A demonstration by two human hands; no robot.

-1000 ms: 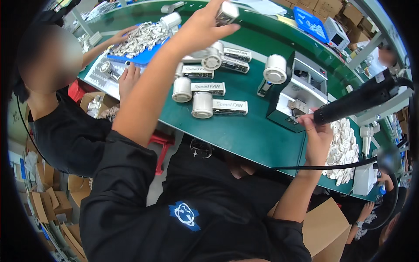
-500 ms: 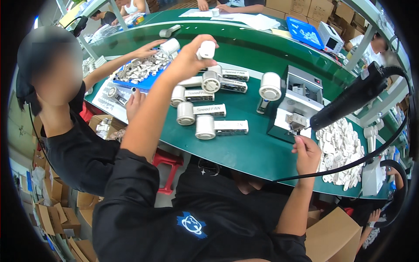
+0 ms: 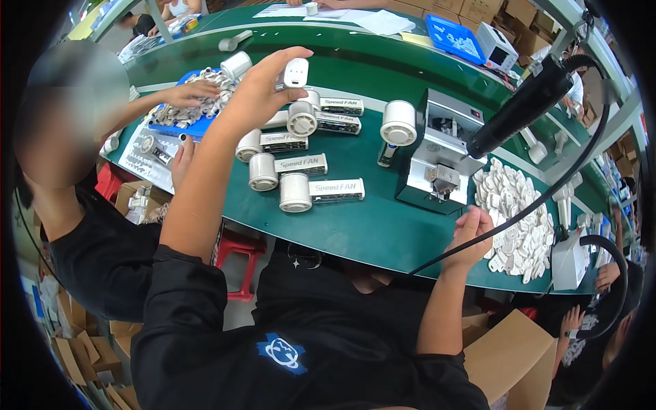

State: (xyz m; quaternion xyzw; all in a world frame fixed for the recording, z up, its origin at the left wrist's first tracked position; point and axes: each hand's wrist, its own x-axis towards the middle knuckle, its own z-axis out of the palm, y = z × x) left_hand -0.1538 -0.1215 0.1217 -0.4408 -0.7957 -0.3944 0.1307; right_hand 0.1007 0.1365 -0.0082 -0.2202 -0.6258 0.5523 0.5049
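My left hand (image 3: 258, 87) is raised over the far left of the green table, closed around a white fan handle (image 3: 296, 73). Its rounded end with a small slot faces me; my hand hides the rest. Several white handheld fans (image 3: 295, 193) lie below that hand, round heads toward the left. Another fan (image 3: 399, 124) stands head up beside a silver screw-feeder-like machine (image 3: 443, 154). Just in front of this machine, apart from it, is my right hand (image 3: 471, 236), fingers curled together. Whatever they may pinch is too small to tell. A black electric screwdriver (image 3: 523, 106) hangs above the machine.
White plastic parts (image 3: 516, 222) are heaped right of the machine. A black cable (image 3: 506, 229) crosses near my right hand. At left, a co-worker's hand (image 3: 195, 92) rests over a blue tray (image 3: 205, 128) of parts. A red stool (image 3: 240, 263) stands below the table edge.
My right hand has drawn back from the machine's front toward me. My left hand stays raised with the fan handle. The co-worker's hand moved onto the tray's parts; the whole view shifted slightly.
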